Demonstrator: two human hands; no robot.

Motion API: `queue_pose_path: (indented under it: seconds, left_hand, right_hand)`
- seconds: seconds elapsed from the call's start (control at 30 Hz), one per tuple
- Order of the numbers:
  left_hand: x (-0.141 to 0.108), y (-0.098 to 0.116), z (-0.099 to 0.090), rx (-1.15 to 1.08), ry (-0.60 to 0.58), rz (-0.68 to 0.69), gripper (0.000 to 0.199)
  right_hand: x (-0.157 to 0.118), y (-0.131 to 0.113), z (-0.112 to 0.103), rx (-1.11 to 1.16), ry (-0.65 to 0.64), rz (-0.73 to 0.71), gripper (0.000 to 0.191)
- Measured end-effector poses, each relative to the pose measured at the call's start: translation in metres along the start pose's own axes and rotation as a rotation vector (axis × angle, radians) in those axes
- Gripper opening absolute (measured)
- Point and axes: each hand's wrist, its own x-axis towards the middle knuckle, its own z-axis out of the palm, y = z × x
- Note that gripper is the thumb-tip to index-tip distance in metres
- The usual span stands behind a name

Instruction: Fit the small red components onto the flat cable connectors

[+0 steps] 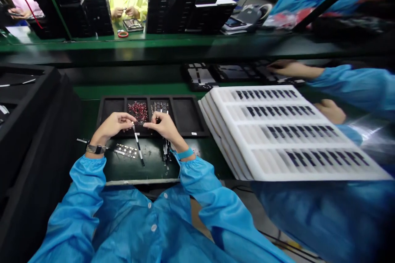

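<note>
Strip: The slim black-and-white flexible strip (138, 144) hung slantwise from the fingers, its lower end over the dark green table (151, 152), just in front of the tray.
Left hand: The left hand (115, 125) pinched the strip's upper end between thumb and fingertips; a light hold close to that end seemed best, since so thin a piece would probably crease under hard pressure.
Right hand: The right hand (163, 125) had thumb and forefinger brought close together near that end; whether they gripped a small part could not be told.
Wrists: Both were over the near side of the tray, a sensible place to brace for fine fingertip work.
Tray: The black four-compartment tray (187, 111) stood just beyond, with small red-and-silver pieces (138, 110) in the second compartment from the left and small metallic parts (160, 107) in the third; careful fingers needed to clear its dividers.
Near edge: A flat sheet of small pale rectangles (126, 150) lay left of the strip, and a bunch of loose dark strips (166, 152) lay by the right wrist, where a dropped sleeve could have dragged them.
Right side: Stacked white foam trays (233, 131) bore rows of black strips, with a co-worker's hand (331, 111) beside them; elbows were best held in.
</note>
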Motion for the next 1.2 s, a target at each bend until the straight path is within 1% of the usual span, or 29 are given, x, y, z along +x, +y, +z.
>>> queue_pose_path:
  seconds: [0.07,0.13,0.2,0.27,0.3,0.33,0.37,0.43,0.53,0.6,0.67,0.87,0.93,1.03,1.13,1.2]
  left_hand:
    - [-0.003,-0.002,-0.014,-0.162,0.054,0.040,0.028]
    - [-0.007,-0.006,-0.030,-0.423,0.192,0.124,0.024]
    - [-0.011,-0.011,-0.043,-0.715,0.375,0.225,0.020]
    - [-0.013,-0.016,-0.050,-0.926,0.521,0.276,0.017]
    - [-0.013,-0.019,-0.051,-0.987,0.569,0.276,0.016]
    - [-0.012,-0.021,-0.051,-1.022,0.601,0.264,0.016]
    - [-0.011,-0.023,-0.050,-1.042,0.620,0.246,0.016]
    - [-0.007,-0.025,-0.046,-1.060,0.637,0.212,0.016]
    - [-0.002,-0.027,-0.040,-1.072,0.632,0.180,0.017]
    - [-0.001,-0.028,-0.038,-1.061,0.616,0.177,0.019]
    - [0.000,-0.030,-0.039,-1.041,0.602,0.185,0.021]
    - [0.002,-0.038,-0.040,-1.033,0.603,0.201,0.023]
    - [0.003,-0.040,-0.039,-1.026,0.607,0.198,0.024]
    - [0.004,-0.040,-0.038,-1.008,0.605,0.200,0.024]
    - [0.004,-0.039,-0.036,-0.999,0.610,0.190,0.026]
    - [0.004,-0.039,-0.035,-0.987,0.614,0.192,0.027]
  right_hand:
    - [0.006,-0.001,-0.009,-0.027,0.039,-0.010,0.069]
    - [0.016,-0.001,-0.019,-0.093,0.036,-0.017,0.066]
    - [0.028,0.000,-0.026,-0.216,-0.025,-0.014,0.054]
    - [0.040,0.002,-0.026,-0.376,-0.102,0.025,0.031]
    - [0.045,0.003,-0.024,-0.461,-0.117,0.053,0.020]
    - [0.051,0.006,-0.021,-0.540,-0.112,0.079,0.015]
    - [0.055,0.008,-0.017,-0.606,-0.092,0.098,0.015]
    - [0.063,0.014,-0.008,-0.682,-0.043,0.116,0.017]
    - [0.072,0.019,0.004,-0.708,0.010,0.151,0.018]
    - [0.076,0.022,0.008,-0.702,0.034,0.179,0.014]
    - [0.077,0.024,0.009,-0.656,0.040,0.173,0.008]
    - [0.069,0.035,0.007,-0.333,0.028,0.029,0.012]
    - [0.067,0.038,0.010,-0.313,0.014,0.010,0.012]
    - [0.066,0.038,0.016,-0.376,0.036,-0.036,0.012]
    - [0.068,0.032,0.021,-0.400,0.063,-0.121,0.013]
    - [0.069,0.026,0.024,-0.341,0.092,-0.158,0.016]
